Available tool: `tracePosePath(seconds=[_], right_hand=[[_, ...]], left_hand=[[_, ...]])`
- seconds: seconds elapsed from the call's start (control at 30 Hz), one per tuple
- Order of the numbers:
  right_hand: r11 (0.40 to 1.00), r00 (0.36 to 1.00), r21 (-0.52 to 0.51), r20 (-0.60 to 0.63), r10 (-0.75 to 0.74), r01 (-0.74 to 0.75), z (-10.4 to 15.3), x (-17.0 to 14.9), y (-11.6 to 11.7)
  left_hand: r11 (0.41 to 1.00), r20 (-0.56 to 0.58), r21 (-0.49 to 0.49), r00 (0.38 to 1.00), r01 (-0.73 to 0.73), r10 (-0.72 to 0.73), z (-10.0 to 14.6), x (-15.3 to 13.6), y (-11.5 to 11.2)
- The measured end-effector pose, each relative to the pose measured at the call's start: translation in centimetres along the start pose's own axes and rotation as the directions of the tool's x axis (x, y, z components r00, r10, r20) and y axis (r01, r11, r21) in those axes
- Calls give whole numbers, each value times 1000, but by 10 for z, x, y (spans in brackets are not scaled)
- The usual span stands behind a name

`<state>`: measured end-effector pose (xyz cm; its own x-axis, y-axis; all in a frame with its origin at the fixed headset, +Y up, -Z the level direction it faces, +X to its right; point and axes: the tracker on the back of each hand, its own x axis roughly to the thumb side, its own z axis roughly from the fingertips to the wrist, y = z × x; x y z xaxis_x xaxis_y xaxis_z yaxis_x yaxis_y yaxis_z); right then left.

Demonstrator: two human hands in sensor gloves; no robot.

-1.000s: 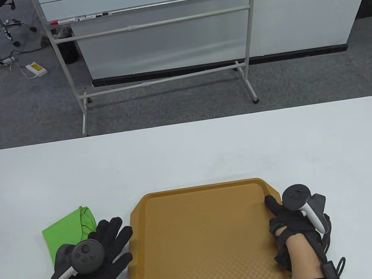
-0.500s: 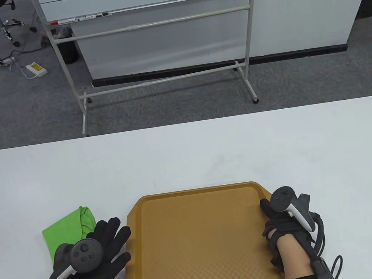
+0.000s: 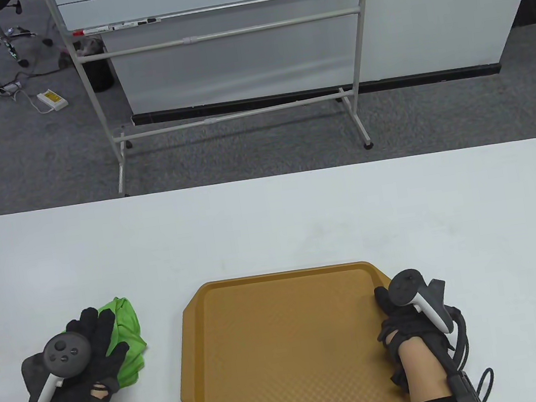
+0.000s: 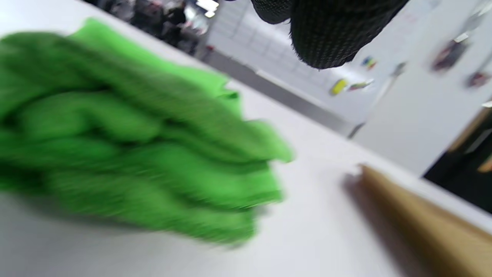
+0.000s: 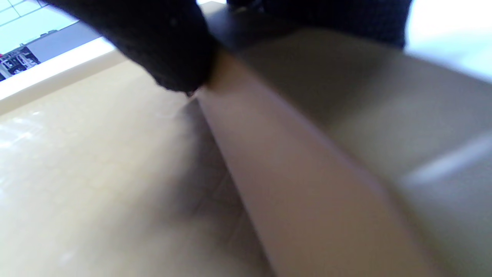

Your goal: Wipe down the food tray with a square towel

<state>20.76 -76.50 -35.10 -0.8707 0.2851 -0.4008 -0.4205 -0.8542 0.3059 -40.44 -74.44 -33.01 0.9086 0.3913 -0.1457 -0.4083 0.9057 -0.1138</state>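
The brown food tray [image 3: 288, 347] lies at the table's front middle. The green towel [image 3: 130, 340] lies bunched to its left. My left hand [image 3: 105, 336] lies over the towel's left part with fingers stretched out. In the left wrist view the crumpled towel [image 4: 134, 154] fills the left, a fingertip [image 4: 326, 34] hangs above it, and the tray's rim [image 4: 423, 223] shows at right. My right hand [image 3: 387, 304] grips the tray's right rim. In the right wrist view the thumb [image 5: 169, 50] presses on the rim [image 5: 288, 154].
The white table [image 3: 271, 220] stretches beyond the tray to the far edge. A whiteboard on a wheeled stand [image 3: 229, 67] and an office chair [image 3: 1, 39] stand on the floor behind the table.
My left hand has left the tray's left edge and moved left onto the towel, which is now bunched. The tray shifted slightly left with my right hand, then stayed still.
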Motion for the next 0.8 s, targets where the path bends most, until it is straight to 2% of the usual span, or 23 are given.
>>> tracePosePath(seconds=[0.1,0.2,0.33,0.43,0.5,0.57,0.6,0.67,0.8], right_hand=[[1000,1000,0,-1,-2,2,0,0,0],[1000,1000,1,-1,-2,2,0,0,0],[1000,1000,1,-3,-3,3,0,0,0],[1000,1000,3,-5,1,-1,0,0,1],[999,1000,30,-2,11,-11,0,0,1],[999,1000,47,-2,15,-15,1,0,2],[999,1000,50,-1,16,-16,1,0,2],[998,1000,66,0,18,-18,1,0,2],[998,1000,66,-1,9,-9,2,0,3]], left_hand=[[997,-68,-68,997,42,-46,-10,-11,-11],[978,-143,-205,988,32,-63,-16,-17,-22],[965,-163,-256,981,57,-101,-17,-16,-30],[962,-141,-196,966,189,-218,-16,-6,-27],[958,-141,-177,958,225,-251,-16,1,-25],[950,-114,-65,944,305,-310,-15,9,-24],[948,-102,-64,943,311,-316,-16,10,-24],[961,-91,-59,957,270,-274,-17,9,-21],[997,-127,-37,989,68,-72,-13,-2,-8]])
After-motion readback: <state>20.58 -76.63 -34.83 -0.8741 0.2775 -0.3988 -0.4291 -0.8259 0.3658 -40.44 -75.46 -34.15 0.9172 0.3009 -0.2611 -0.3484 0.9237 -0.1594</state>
